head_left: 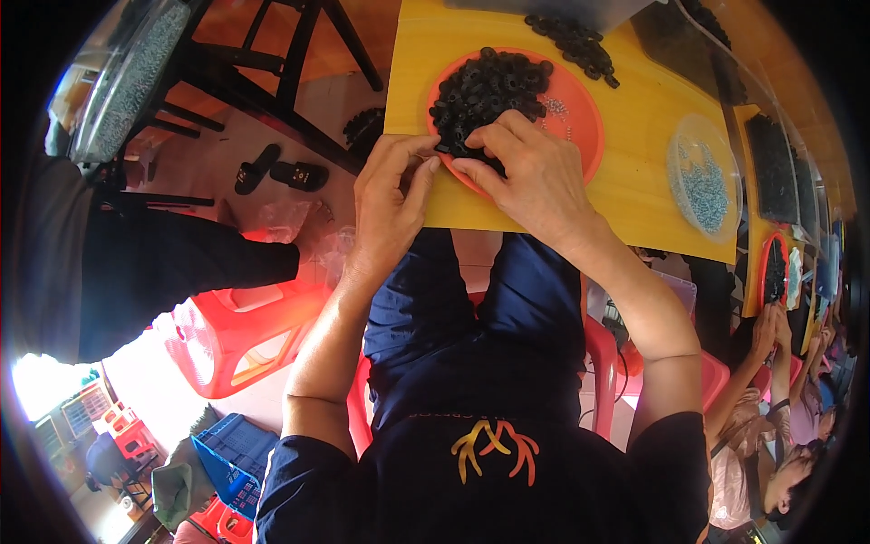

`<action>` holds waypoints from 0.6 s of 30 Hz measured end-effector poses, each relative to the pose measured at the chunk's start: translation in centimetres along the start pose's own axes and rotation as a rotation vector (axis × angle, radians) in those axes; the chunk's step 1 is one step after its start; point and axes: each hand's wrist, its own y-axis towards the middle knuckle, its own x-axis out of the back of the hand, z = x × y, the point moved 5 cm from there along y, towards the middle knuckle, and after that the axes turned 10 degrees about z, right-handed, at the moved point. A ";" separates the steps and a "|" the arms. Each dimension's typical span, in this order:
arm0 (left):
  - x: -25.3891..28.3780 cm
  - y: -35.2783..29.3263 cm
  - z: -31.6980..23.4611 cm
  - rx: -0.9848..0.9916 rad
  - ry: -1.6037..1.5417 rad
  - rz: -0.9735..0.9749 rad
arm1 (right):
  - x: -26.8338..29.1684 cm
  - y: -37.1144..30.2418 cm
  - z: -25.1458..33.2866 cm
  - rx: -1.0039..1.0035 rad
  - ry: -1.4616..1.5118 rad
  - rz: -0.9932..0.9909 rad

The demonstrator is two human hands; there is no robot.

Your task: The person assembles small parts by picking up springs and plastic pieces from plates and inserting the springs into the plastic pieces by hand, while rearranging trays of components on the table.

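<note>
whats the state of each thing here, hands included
left hand: nearly pinched, hold unclear
right hand: curled at the black pieces
black pieces: heaped loose
red plate: partly covered
silver bits: scattered on the plate
clear tub: partly filled
slippers: unworn

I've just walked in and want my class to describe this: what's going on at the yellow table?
A seated person works with both bare hands at a red plate on the yellow table. The right hand reaches over the heaped black pieces; the left hand is at the plate's near-left rim. Whether either grips a piece is unclear. A clear tub of small silvery pieces stands to the right.
</note>
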 end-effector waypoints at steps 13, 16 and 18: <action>0.0 0.4 0.0 -0.028 0.020 -0.023 | 0.4 -0.7 -0.3 -0.107 0.173 -0.020; 0.0 0.6 0.2 -0.035 0.028 -0.023 | 0.9 -1.4 -0.9 -0.111 0.191 -0.056; 0.0 0.8 0.0 -0.018 0.033 -0.015 | 1.5 -2.0 -1.4 -0.114 0.188 -0.077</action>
